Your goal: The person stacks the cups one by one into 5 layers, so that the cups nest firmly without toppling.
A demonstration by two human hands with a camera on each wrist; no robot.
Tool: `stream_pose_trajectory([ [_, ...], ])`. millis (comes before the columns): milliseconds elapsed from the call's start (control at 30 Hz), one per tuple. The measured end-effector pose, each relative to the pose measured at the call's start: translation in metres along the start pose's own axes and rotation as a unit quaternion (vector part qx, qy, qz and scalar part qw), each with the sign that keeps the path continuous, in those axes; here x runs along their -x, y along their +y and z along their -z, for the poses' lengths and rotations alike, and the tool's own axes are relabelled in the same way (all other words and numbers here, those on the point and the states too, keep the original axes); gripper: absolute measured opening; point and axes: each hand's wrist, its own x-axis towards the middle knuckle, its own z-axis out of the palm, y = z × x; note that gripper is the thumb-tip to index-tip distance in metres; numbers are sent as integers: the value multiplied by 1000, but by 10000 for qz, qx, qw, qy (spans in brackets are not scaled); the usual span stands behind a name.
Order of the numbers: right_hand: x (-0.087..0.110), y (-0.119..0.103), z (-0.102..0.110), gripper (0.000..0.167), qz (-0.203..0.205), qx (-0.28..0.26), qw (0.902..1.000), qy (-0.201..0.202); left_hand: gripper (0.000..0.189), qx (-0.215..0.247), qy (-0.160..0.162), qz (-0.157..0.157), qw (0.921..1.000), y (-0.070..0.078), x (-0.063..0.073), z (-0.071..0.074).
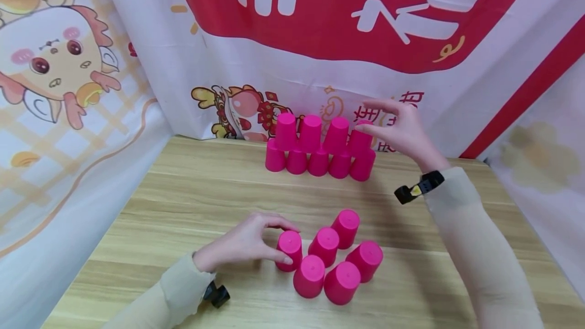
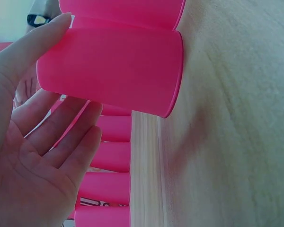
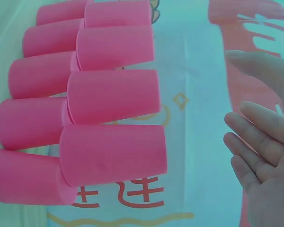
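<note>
My left hand reaches round the upside-down pink cup at the left of a near group. In the left wrist view, the thumb lies along one side of this cup and the index finger passes behind it. My right hand hovers by the right end of the two-tier cup wall, thumb and fingers spread. The right wrist view shows a gap between that hand and the end upper cup. The upper tier stands on the lower tier, all cups upside down.
Several other pink cups stand close together right of the left hand. The wooden table meets a white printed cloth just behind the wall of cups. Another printed cloth hangs along the left side.
</note>
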Motion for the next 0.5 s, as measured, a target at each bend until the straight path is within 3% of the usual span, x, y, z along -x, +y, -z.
stream_pose_trajectory([
  [500,53,12,7,60,89,-248,9994,-240,56,-67,387,-41,9992,4,-3,11],
])
